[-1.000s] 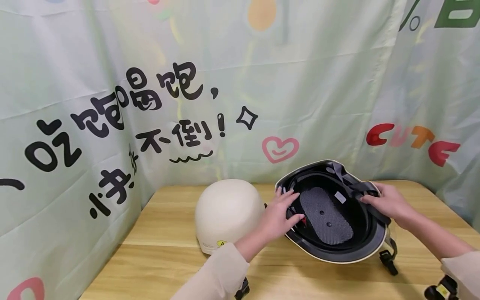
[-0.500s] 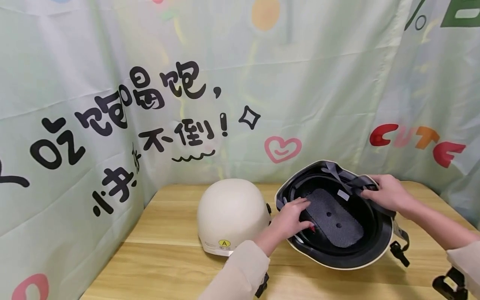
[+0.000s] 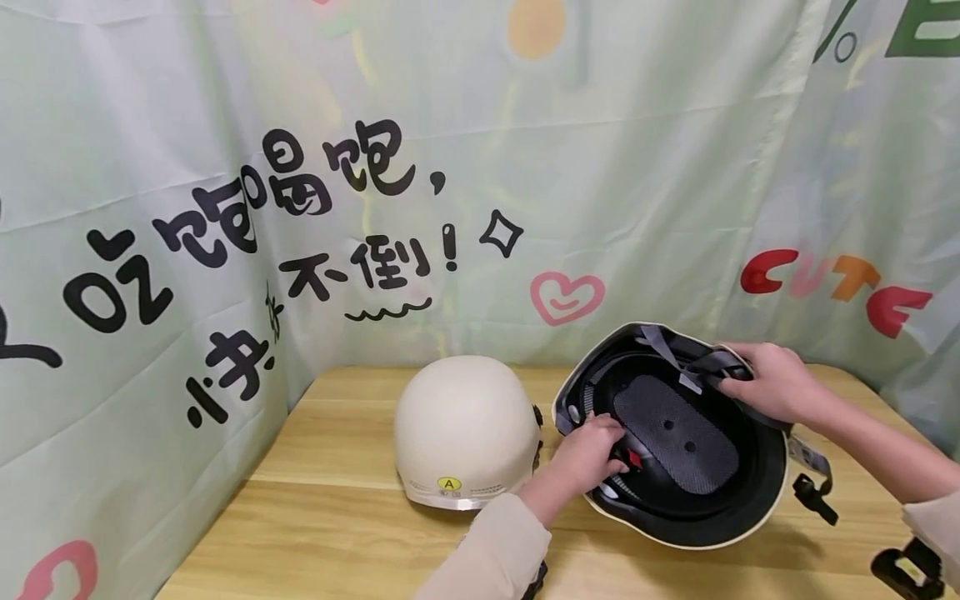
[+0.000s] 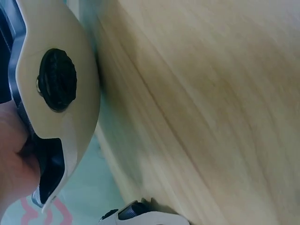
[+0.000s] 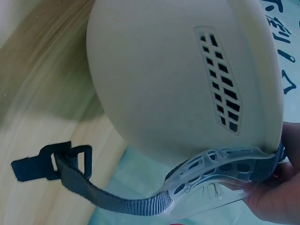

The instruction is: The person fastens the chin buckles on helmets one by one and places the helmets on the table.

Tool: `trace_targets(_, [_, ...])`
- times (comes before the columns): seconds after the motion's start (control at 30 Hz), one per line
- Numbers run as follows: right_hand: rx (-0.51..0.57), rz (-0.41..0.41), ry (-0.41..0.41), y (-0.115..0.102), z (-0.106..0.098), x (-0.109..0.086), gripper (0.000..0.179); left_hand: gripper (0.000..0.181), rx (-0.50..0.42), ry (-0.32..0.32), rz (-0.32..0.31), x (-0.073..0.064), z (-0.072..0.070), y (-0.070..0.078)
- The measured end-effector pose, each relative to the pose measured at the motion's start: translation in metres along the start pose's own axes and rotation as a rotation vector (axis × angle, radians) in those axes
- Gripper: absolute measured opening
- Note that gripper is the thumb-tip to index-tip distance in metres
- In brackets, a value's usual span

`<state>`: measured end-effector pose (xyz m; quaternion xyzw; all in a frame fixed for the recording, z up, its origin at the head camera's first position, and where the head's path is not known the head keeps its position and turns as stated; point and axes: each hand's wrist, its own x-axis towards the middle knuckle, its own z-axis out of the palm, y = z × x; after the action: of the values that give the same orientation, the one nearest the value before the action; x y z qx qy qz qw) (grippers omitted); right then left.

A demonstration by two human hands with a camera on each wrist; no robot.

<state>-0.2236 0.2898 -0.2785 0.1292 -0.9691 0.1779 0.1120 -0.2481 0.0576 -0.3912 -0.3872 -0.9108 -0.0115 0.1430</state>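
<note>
A cream helmet (image 3: 750,533) is tipped so that its black lined inside faces the head camera. My right hand (image 3: 776,382) grips its far right rim, over a grey strap. My left hand (image 3: 585,458) reaches over the left rim, fingers curled inside beside a red tab (image 3: 635,458); its fingertips are partly hidden. In the left wrist view, a black knob (image 4: 57,79) sits on the helmet's outer side. In the right wrist view, a dark strap with a black buckle (image 5: 70,161) hangs below the vented shell (image 5: 164,70).
A second cream helmet (image 3: 465,425) stands dome up on the wooden table (image 3: 315,500), left of the held one. A printed curtain (image 3: 637,183) hangs right behind the table. Beside the right sleeve is a black device (image 3: 907,568).
My left hand has moved deeper into the helmet and its fingers have curled more. The held helmet has turned slightly. My right hand keeps its grip on the rim.
</note>
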Motion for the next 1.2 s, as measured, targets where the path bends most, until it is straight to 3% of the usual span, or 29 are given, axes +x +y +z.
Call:
trace_targets(0.13, [-0.023,-0.056,0.004,-0.007,-0.001,0.000,0.047,0.034,0.081,0.022,-0.013,-0.002,0.005,0.003])
trace_targets(0.33, [-0.030,-0.079,-0.001,-0.014,-0.002,-0.002,0.055,0.027,0.177,0.124,-0.002,-0.004,0.016,0.007])
trace_targets(0.53, [-0.032,-0.074,-0.008,-0.018,0.002,-0.003,0.057,0.020,0.167,0.164,-0.024,-0.008,0.023,0.010])
trace_targets(0.77, [-0.053,-0.054,0.055,-0.015,0.006,-0.013,0.054,0.018,0.136,0.204,-0.051,-0.008,0.022,0.014])
trace_targets(0.9, [-0.067,-0.025,0.077,-0.007,0.008,-0.020,0.051,0.019,0.043,0.275,-0.027,-0.009,0.017,0.015])
trace_targets(1.1, [-0.020,0.039,0.121,0.005,0.011,-0.024,0.043,0.020,-0.229,0.420,-0.035,-0.008,0.004,0.008])
trace_targets(1.2, [0.017,0.088,0.133,0.011,0.018,-0.026,0.041,0.023,-0.344,0.450,-0.062,-0.008,-0.006,0.003])
